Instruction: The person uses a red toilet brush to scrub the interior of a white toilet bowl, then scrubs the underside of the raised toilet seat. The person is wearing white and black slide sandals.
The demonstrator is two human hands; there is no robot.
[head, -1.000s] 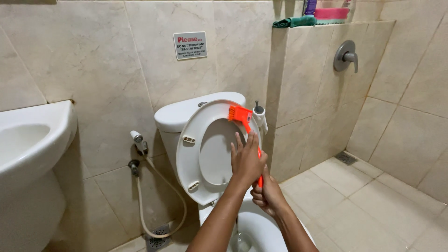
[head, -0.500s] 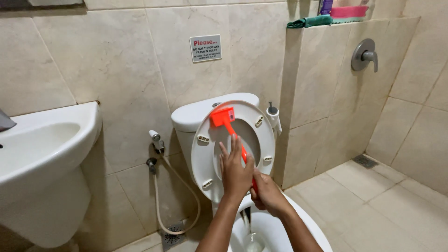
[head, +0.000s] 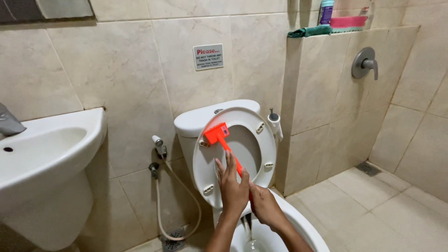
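Where the beige tiled wall (head: 140,84) meets a jutting half-height partition (head: 326,107), the toilet sits tucked into the corner, hemmed by the partition on one side and a white washbasin (head: 51,154) on the other, with the widest open room on the tiled floor (head: 387,200) toward the shower side. Against the cistern (head: 200,121) leans the raised toilet seat (head: 259,154), upright and tilted slightly back, its underside with small bumpers facing the camera; the bowl rim (head: 303,224) curves below it. A bidet hose (head: 182,205) loops down the wall between basin and toilet. Both forearms rise from the bottom edge, close together. The left hand (head: 232,186) lies flat with fingers spread upward, pressed on the seat's inner edge, grasping nothing. The right hand (head: 263,205), just beside and lower, is clenched around the handle end of an orange brush (head: 223,140), whose square head touches the upper left part of the seat ring, the shaft slanting down to the fist.
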